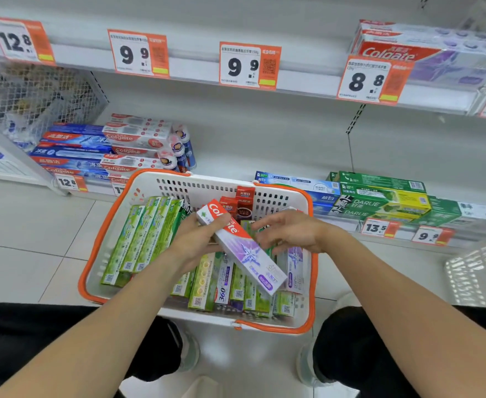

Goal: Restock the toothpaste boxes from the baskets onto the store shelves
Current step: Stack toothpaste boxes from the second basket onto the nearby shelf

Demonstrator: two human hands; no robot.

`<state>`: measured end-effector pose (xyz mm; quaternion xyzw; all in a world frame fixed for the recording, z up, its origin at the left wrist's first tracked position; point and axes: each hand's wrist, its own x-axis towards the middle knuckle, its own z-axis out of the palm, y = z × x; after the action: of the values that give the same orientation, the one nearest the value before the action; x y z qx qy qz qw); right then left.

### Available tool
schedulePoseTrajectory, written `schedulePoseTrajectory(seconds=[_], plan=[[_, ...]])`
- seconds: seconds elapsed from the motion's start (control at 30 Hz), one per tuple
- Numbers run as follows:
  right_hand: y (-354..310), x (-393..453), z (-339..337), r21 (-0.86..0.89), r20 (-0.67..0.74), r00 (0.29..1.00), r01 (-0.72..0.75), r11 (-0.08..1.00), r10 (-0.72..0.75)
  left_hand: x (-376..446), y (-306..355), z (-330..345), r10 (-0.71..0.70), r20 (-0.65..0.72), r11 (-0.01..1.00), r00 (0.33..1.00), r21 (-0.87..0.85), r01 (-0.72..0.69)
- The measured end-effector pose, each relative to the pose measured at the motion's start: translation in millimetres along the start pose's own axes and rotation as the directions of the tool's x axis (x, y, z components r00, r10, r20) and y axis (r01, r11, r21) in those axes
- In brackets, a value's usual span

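Colgate box [243,248] in left hand [198,244] grip, above basket rim [312,254].

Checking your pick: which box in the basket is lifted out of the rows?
The purple-and-white Colgate box, held by the left hand diagonally above the rest.

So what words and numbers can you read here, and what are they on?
"Colgate": purple-and-white box gripped by the left hand.
"360": box in the basket.
"DARLIE": green boxes on the lower shelf.
"Colgate": box on the upper shelf.
"12.8", "9.9", "9.9", "8.8": upper price tags.
"13.5": lower tag.
Small print, Chinese text: too blurred.
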<state>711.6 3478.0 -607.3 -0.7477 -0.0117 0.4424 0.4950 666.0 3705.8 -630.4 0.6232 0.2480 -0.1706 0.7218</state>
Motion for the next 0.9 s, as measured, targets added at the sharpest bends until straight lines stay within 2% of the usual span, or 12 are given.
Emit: schedulePoseTrajectory(seconds=[0.07, 0.1, 0.13, 0.2, 0.43, 0.63, 0.67, 0.73, 0.83, 0.9], plan=[[11.3, 4.5, -8.7, -0.24, -0.282, 0.957, -0.007, 0.971, -0.063, 6.8, -10.3, -7.3, -0.015, -0.084, 1.0, 0.996, 0.026, 0.017], [18.0, 5.2, -12.7, -0.393, -0.353, 0.93, -0.05, 0.918, -0.1, 9.6, -16.1, -11.1, -0.031, -0.108, 0.999, 0.994, 0.032, 0.034], [26.2, 6.5, -15.7, -0.526, -0.369, 0.922, -0.1, 0.844, -0.12, 10.9, -21.4, -13.8, -0.048, -0.125, 0.998, 0.991, 0.039, 0.053], [40.0, 10.0, -17.4, -0.665, -0.336, 0.937, -0.162, 0.729, -0.098, 11.6, -28.9, -17.5, -0.071, -0.139, 0.995, 0.988, 0.063, 0.081], [58.1, 30.3, -21.6, -0.677, -0.378, 0.918, -0.189, 0.712, -0.116, 0.0, -36.8, -16.6, -0.103, -0.021, 0.962, 0.994, 0.251, 0.105], [54.6, 39.4, -11.0, -0.751, -0.346, 0.934, -0.221, 0.623, -0.086, -2.9, -40.3, -22.1, -0.128, -0.013, 0.962, 0.992, 0.241, 0.127], [54.9, 39.8, -9.8, -0.742, -0.343, 0.935, -0.207, 0.638, -0.095, -3.1, -40.5, -23.2, -0.129, -0.023, 0.964, 0.991, 0.231, 0.13], [55.3, 40.4, -12.1, -0.632, -0.344, 0.934, -0.154, 0.759, -0.097, -2.1, -40.4, -26.2, -0.129, -0.039, 0.969, 0.991, 0.209, 0.134], [50.5, 34.0, -20.3, -0.313, -0.344, 0.935, -0.021, 0.949, -0.093, -1.2, -37.7, -30.3, -0.135, -0.052, 0.976, 0.99, 0.165, 0.141], [52.6, 29.5, -22.6, -0.129, -0.364, 0.929, 0.016, 0.992, -0.062, -0.5, -33.4, -30.6, -0.144, -0.058, 0.974, 0.988, 0.166, 0.152]])
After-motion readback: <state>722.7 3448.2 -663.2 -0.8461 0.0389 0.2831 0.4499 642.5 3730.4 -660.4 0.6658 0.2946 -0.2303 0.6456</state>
